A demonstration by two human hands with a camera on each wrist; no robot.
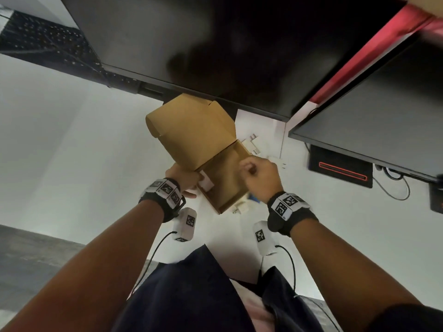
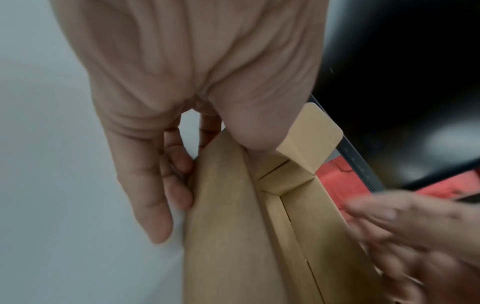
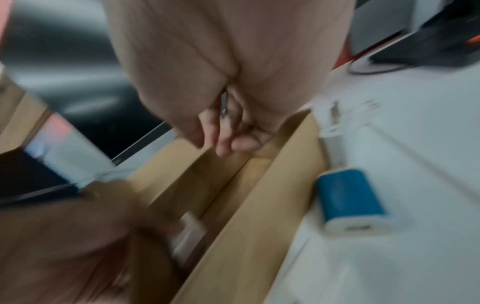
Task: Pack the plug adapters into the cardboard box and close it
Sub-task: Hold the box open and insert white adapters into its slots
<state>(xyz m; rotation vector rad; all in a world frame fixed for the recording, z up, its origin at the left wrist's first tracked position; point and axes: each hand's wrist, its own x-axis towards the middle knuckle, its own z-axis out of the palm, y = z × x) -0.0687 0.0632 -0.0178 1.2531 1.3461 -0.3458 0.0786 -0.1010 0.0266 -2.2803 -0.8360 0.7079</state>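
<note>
The brown cardboard box (image 1: 223, 188) stands open on the white desk with its lid (image 1: 191, 130) raised. My left hand (image 1: 185, 180) grips the box's left wall (image 2: 226, 205), thumb inside and fingers outside. A white plug adapter (image 1: 206, 184) lies inside by that thumb. My right hand (image 1: 249, 168) hovers over the box's right side with its fingers (image 3: 233, 142) curled round a small adapter; only a metal prong (image 3: 224, 102) shows. A blue adapter (image 3: 350, 197) and white adapters (image 1: 251, 142) lie on the desk to the right of the box.
A large black monitor (image 1: 215, 44) hangs close behind the box, a second one (image 1: 383, 104) at the right. A keyboard (image 1: 48, 41) sits at the far left. A black dock with a red light (image 1: 340, 168) and cables (image 1: 395, 188) are at the right.
</note>
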